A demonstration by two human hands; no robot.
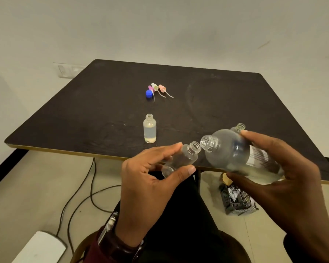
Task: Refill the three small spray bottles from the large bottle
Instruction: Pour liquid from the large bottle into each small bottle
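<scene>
A person sits at a dark desk [103, 103], seen from a camera on their head looking down at both hands, which are raised near the desk's front edge.

The left hand [146, 186] has its fingers [169, 149] and thumb curled around a small clear spray bottle [180, 158], tilted so its open neck points up and to the right. It looks nearly empty. The right hand [285, 171] grips the large bottle [239, 154], laid almost on its side with its open mouth just beside the small bottle's neck, nearly touching it. A little pale liquid lies low in the large bottle, near its base.

A second small bottle [149, 129] stands upright on the desk, open, filled nearly to its shoulder. A third small bottle [239, 128] shows only its neck behind the large bottle. Farther back lie three pump spray tops [158, 89] with their dip tubes and a blue cap [149, 93].

The step in hand appears to be filling the second of three bottles. To do it well, the large bottle's lip likely needs to sit directly over the small neck before tipping further. Because the liquid sits far from the mouth, it may arrive suddenly, so a slow tilt is wise. Holding the small bottle more upright would reduce spilling onto the lap below.
</scene>
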